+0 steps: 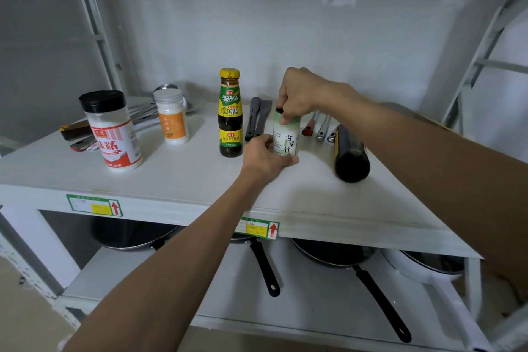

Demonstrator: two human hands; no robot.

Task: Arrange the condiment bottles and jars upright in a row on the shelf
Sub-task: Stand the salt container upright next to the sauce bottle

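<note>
A white-and-green salt bottle (286, 137) stands upright at the middle of the white shelf (177, 180). My right hand (300, 94) grips its top and my left hand (264, 157) holds its base. Just left of it stands a dark oyster sauce bottle (230, 113) with a yellow cap. Farther left stand a small white jar with an orange label (172, 116) and a larger white jar with a black lid and red label (113, 131). A dark bottle (350, 154) lies on its side to the right, base toward me.
Grey spatulas (257, 117), metal utensil handles (323, 128) and a red-tipped tool (309, 127) lie at the back of the shelf. Knives and a ladle (137, 114) lie behind the left jars. Pans with black handles (380, 303) sit on the shelf below.
</note>
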